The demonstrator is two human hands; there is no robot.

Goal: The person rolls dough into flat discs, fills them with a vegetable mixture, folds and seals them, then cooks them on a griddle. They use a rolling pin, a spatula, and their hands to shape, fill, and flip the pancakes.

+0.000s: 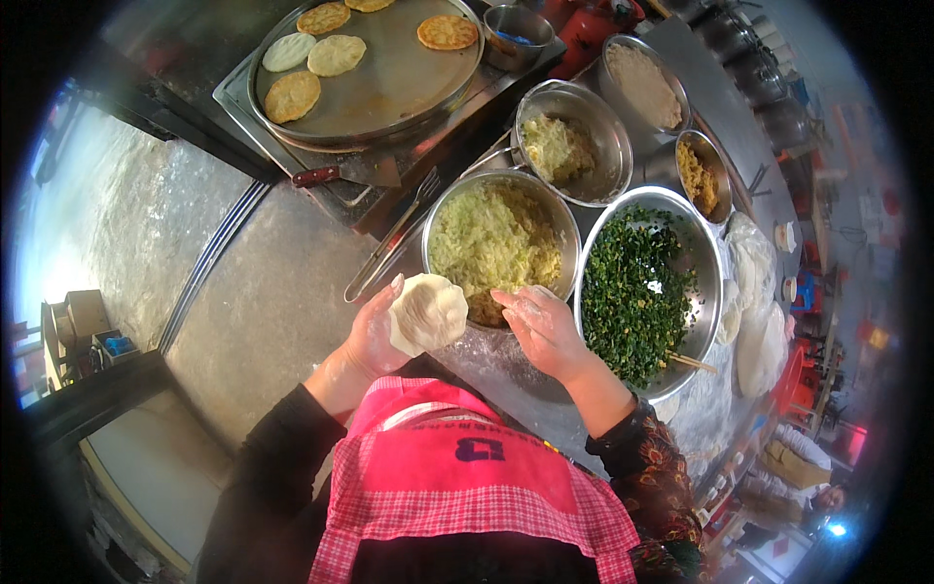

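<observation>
My left hand [373, 332] holds a round dough wrapper [430, 315], cupped into a shallow hollow and dusted with flour. To its right is my right hand [540, 327], floury, fingers bent over the near rim of a steel bowl [574, 241]. Shredded pale-green vegetable filling [492, 233] heaps in that bowl, with a browner patch near my fingertips. Whether those fingers pinch anything, I cannot tell. Right of this hand, a large steel basin [704, 292] contains chopped dark greens [635, 285], and chopsticks [692, 360] stick out over its rim.
Several flatbreads [336, 56] lie on a round griddle [394, 87]. A red-handled scraper [317, 176] rests at the stove's edge, near metal tongs [387, 241]. Behind are a handled pot [573, 146], a flour-like bowl [642, 84] and yellow filling [697, 179]. Plastic-covered dough [759, 343] lies right.
</observation>
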